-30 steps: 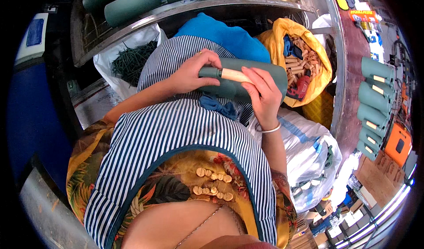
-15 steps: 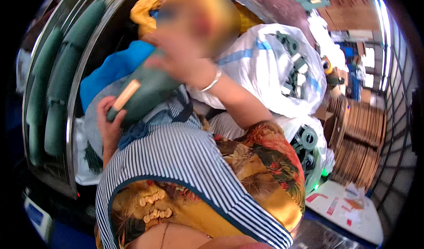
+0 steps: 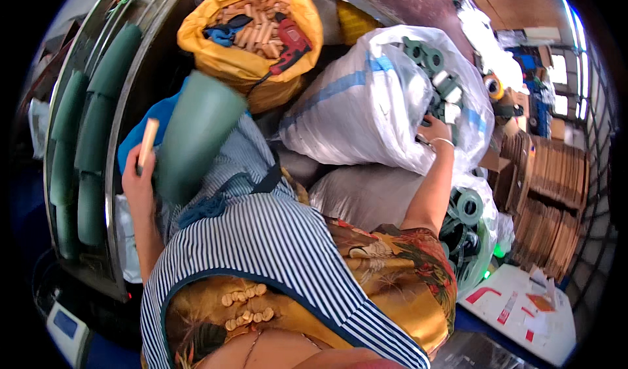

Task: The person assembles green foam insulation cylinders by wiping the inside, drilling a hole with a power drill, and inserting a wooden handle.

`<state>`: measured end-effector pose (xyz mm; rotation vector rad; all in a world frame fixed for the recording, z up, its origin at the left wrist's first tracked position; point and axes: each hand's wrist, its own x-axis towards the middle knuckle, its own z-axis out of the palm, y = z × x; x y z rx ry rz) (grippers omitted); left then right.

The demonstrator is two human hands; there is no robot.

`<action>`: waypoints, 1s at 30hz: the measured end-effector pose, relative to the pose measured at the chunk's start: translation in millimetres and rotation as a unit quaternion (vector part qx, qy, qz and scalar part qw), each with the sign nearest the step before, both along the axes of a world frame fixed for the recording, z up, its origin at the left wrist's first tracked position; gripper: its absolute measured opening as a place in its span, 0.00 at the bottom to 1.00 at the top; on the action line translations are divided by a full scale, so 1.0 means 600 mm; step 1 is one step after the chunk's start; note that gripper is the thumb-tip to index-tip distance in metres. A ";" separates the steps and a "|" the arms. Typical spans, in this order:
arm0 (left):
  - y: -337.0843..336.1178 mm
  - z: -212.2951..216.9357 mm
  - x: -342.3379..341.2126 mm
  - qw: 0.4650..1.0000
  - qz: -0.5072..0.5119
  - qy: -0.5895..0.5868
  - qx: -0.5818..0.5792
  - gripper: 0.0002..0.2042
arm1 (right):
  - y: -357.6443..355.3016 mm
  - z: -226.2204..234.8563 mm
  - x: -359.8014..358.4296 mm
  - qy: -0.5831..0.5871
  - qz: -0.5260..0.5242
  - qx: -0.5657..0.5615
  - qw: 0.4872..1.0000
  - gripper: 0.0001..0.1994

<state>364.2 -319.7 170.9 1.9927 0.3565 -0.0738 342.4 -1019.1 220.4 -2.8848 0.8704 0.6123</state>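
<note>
My left hand (image 3: 136, 180) is closed round the handle of a dark green plastic vessel, blurred by motion. A pale wooden grip (image 3: 149, 141) shows above my fingers. The vessel's rounded body (image 3: 199, 130) hangs over my striped apron (image 3: 261, 218). My right hand (image 3: 434, 129) reaches into the mouth of a white woven sack (image 3: 353, 107), among green plastic ring-shaped parts (image 3: 432, 60) and white pieces. Its fingertips are hidden among those parts, so what they touch cannot be made out.
A yellow sack (image 3: 252, 97) at the far side holds wooden grips (image 3: 261, 32) and a red power drill (image 3: 293, 42). Stacked green vessels (image 3: 98, 133) stand in a metal-framed rack at left. Another bag of green rings (image 3: 468, 205), flattened cardboard (image 3: 549, 179) and a white board (image 3: 523, 310) lie right.
My right hand has left the vessel and moved right into the white sack. My left hand still holds the vessel, now tilted more upright and shifted left. The yellow sack's contents now show.
</note>
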 end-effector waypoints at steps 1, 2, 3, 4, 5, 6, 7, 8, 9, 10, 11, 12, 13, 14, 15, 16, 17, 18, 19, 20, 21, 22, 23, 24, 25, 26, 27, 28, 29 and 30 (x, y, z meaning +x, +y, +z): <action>-0.003 0.002 0.009 0.990 0.059 0.054 -0.114 0.15 | 0.022 0.018 0.004 -0.027 -0.025 -0.076 0.996 0.32; -0.002 0.006 0.012 0.961 0.129 0.099 -0.224 0.15 | 0.050 0.035 0.016 -0.058 -0.040 -0.144 0.987 0.32; -0.002 0.001 0.017 0.913 0.148 0.121 -0.360 0.13 | 0.087 0.055 0.023 -0.123 -0.060 -0.247 0.959 0.32; -0.006 -0.003 0.027 0.847 0.154 0.133 -0.492 0.11 | 0.074 0.060 0.015 -0.283 -0.014 -0.243 0.928 0.30; -0.023 0.008 0.033 0.802 0.131 0.146 -0.565 0.10 | 0.140 0.081 0.035 -0.381 0.011 -0.170 0.909 0.29; -0.042 0.021 0.035 0.751 0.104 0.156 -0.634 0.09 | 0.228 0.110 0.062 -0.471 0.031 -0.092 0.877 0.29; -0.055 0.025 0.042 0.710 0.143 0.164 -0.670 0.09 | 0.299 0.124 0.083 -0.492 0.101 0.024 0.864 0.29; -0.064 0.027 0.046 0.664 0.176 0.168 -0.707 0.09 | 0.369 0.124 0.098 -0.506 0.171 0.137 0.834 0.29; -0.069 0.033 0.042 0.648 0.177 0.158 -0.724 0.10 | 0.449 0.113 0.107 -0.496 0.219 0.225 0.809 0.30; -0.073 0.036 0.037 0.632 0.179 0.144 -0.740 0.10 | 0.530 0.098 0.116 -0.480 0.270 0.312 0.774 0.32; -0.078 0.039 0.034 0.620 0.169 0.142 -0.753 0.12 | 0.595 0.094 0.119 -0.483 0.319 0.291 0.761 0.33; -0.086 0.052 0.027 0.623 0.172 0.133 -0.752 0.12 | 0.647 0.087 0.122 -0.485 0.368 0.269 0.747 0.33; -0.097 0.072 0.023 0.624 0.171 0.128 -0.752 0.13 | 0.684 0.070 0.132 -0.513 0.363 0.264 0.732 0.36; -0.107 0.085 0.019 0.625 0.174 0.118 -0.752 0.13 | 0.715 0.053 0.146 -0.540 0.360 0.264 0.714 0.38; -0.112 0.087 0.015 0.620 0.165 0.108 -0.759 0.14 | 0.747 0.049 0.155 -0.548 0.346 0.260 0.716 0.40; -0.115 0.087 0.013 0.619 0.164 0.087 -0.763 0.13 | 0.776 0.046 0.159 -0.556 0.329 0.258 0.718 0.42; -0.119 0.084 0.012 0.619 0.163 0.067 -0.766 0.13 | 0.796 0.039 0.161 -0.550 0.341 0.248 0.721 0.47; -0.114 0.079 0.009 0.619 0.161 0.050 -0.767 0.13 | 0.808 0.044 0.156 -0.520 0.355 0.267 0.730 0.47; -0.104 0.076 0.007 0.621 0.162 0.036 -0.766 0.12 | 0.815 0.051 0.145 -0.489 0.367 0.285 0.739 0.47; -0.095 0.074 0.005 0.637 0.171 0.027 -0.752 0.12 | 0.821 0.056 0.138 -0.457 0.377 0.301 0.747 0.47; -0.089 0.073 0.002 0.649 0.179 0.021 -0.739 0.12 | 0.809 0.056 0.142 -0.449 0.434 0.256 0.738 0.48; -0.098 0.075 0.000 0.658 0.193 0.012 -0.728 0.12 | 0.787 0.065 0.157 -0.399 0.455 0.271 0.749 0.47; -0.107 0.073 0.001 0.655 0.194 0.010 -0.730 0.12 | 0.765 0.076 0.173 -0.347 0.474 0.283 0.758 0.47; -0.107 0.068 0.004 0.655 0.188 0.012 -0.732 0.12 | 0.752 0.082 0.184 -0.299 0.484 0.292 0.769 0.46; -0.108 0.064 0.006 0.654 0.182 0.014 -0.734 0.12 | 0.742 0.078 0.196 -0.322 0.511 0.253 0.756 0.45; -0.113 0.062 0.005 0.648 0.190 0.018 -0.737 0.12 | 0.741 0.068 0.200 -0.341 0.502 0.252 0.754 0.45; -0.119 0.069 0.007 0.643 0.196 0.023 -0.740 0.12 | 0.739 0.059 0.203 -0.361 0.491 0.250 0.752 0.44; -0.122 0.075 0.009 0.637 0.202 0.028 -0.743 0.12 | 0.739 0.052 0.207 -0.380 0.481 0.248 0.750 0.44; -0.122 0.079 0.012 0.623 0.206 0.031 -0.754 0.12 | 0.743 0.045 0.209 -0.389 0.450 0.268 0.758 0.44; -0.118 0.080 0.015 0.609 0.213 0.032 -0.763 0.12 | 0.749 0.046 0.208 -0.386 0.425 0.308 0.758 0.43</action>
